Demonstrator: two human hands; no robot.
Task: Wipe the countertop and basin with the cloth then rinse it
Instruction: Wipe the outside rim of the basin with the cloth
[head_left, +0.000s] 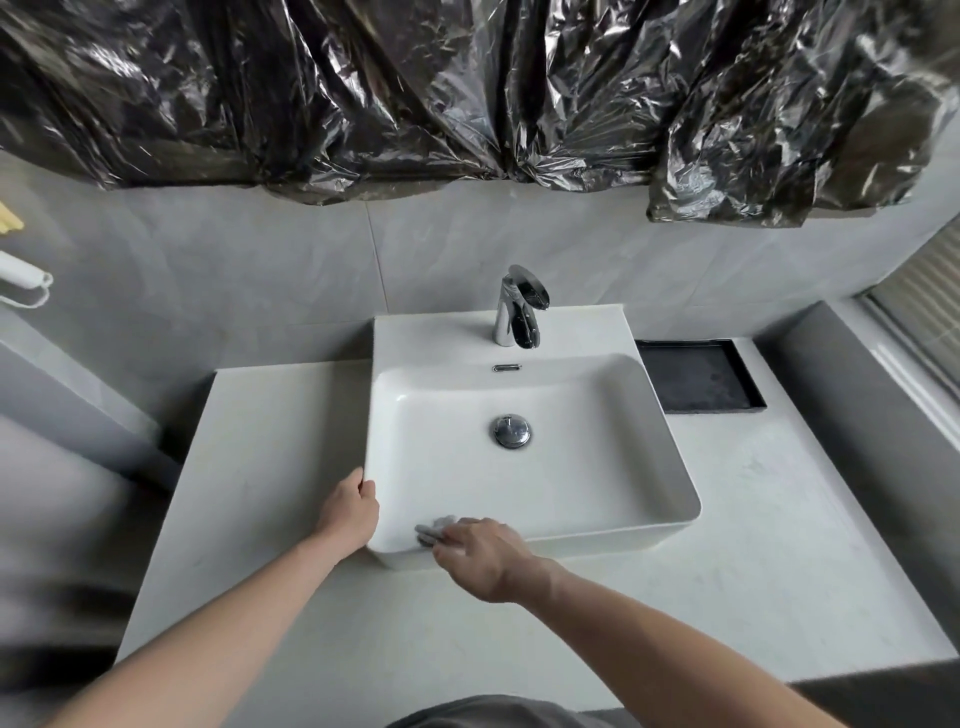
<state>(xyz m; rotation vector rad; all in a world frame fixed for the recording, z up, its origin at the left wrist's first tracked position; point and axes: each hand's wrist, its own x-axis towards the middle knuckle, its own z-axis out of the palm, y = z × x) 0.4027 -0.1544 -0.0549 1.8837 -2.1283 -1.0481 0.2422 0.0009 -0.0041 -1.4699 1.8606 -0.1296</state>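
Note:
A white rectangular basin stands on a pale countertop, with a chrome drain plug in its middle. My right hand grips a small grey cloth and holds it against the basin's front rim near the left corner. Only a bit of the cloth shows past my fingers. My left hand rests on the basin's front left corner, fingers curled over the edge. A chrome faucet stands at the back of the basin.
A black tray lies on the counter to the right of the basin. Crumpled black plastic sheeting hangs on the wall above. A grey ledge and window run along the right. A white holder is on the left wall.

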